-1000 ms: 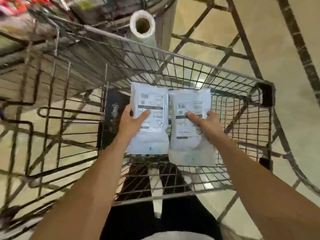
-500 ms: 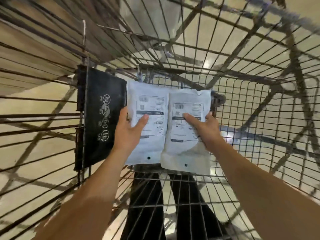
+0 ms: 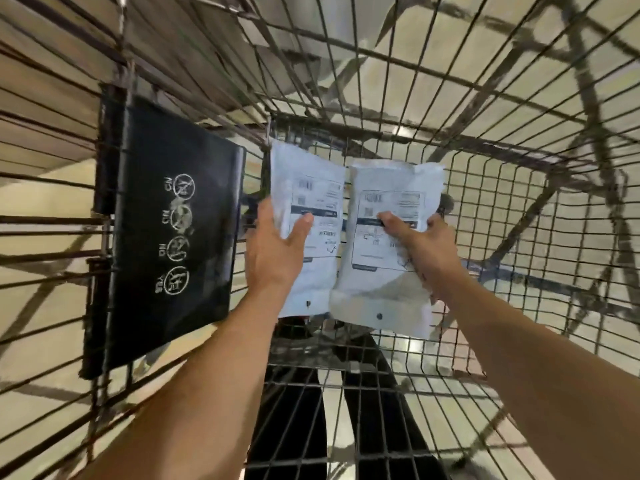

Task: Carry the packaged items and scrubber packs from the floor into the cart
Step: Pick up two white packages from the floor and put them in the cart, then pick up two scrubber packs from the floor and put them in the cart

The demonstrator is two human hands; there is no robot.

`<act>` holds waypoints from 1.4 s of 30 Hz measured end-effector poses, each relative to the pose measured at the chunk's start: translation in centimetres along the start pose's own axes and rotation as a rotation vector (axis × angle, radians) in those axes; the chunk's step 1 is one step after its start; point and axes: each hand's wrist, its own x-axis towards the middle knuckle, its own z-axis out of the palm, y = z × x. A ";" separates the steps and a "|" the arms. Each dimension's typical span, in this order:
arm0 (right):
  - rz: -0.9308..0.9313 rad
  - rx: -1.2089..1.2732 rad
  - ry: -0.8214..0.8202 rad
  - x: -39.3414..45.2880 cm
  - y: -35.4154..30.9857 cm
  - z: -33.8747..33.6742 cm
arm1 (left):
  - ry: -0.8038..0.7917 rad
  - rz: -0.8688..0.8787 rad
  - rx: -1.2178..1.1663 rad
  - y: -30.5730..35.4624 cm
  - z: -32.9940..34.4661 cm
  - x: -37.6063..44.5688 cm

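Note:
Two white packaged items with printed labels hang side by side inside the wire cart. My left hand grips the left package by its left edge, thumb across the label. My right hand holds the right package, thumb on its label and fingers behind the right edge. The two packs touch along their inner edges and sit low in the basket, above its wire floor. No scrubber packs are in view.
A black plastic child-seat flap with white warning icons stands just left of my left hand. Cart wire walls surround both arms. Dark trouser legs and beige floor tiles show through the cart bottom.
Both hands have lowered the two packages from the cart's rim deeper into the basket. The view has dipped into the cart, and the paper roll seen beyond it is out of sight.

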 end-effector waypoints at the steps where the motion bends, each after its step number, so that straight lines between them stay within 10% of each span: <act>1: -0.006 -0.011 0.004 0.3 0.4 0.3 | 0.000 -0.011 0.003 -0.3 0.2 0.7; 11: 0.014 -0.892 0.158 0.9 -1.5 1.3 | 0.047 -0.023 0.460 2.1 1.1 2.1; 25: -0.181 -1.001 0.396 -3.8 -5.0 0.2 | -0.018 -0.138 0.453 5.9 2.2 -1.9; 30: -0.325 -0.992 0.351 -8.4 -8.8 -1.0 | -0.120 0.128 0.783 8.0 -0.4 -8.0; 42: -1.128 -1.267 0.152 -27.5 -26.7 -1.7 | 0.569 0.603 1.076 17.7 -26.3 -24.3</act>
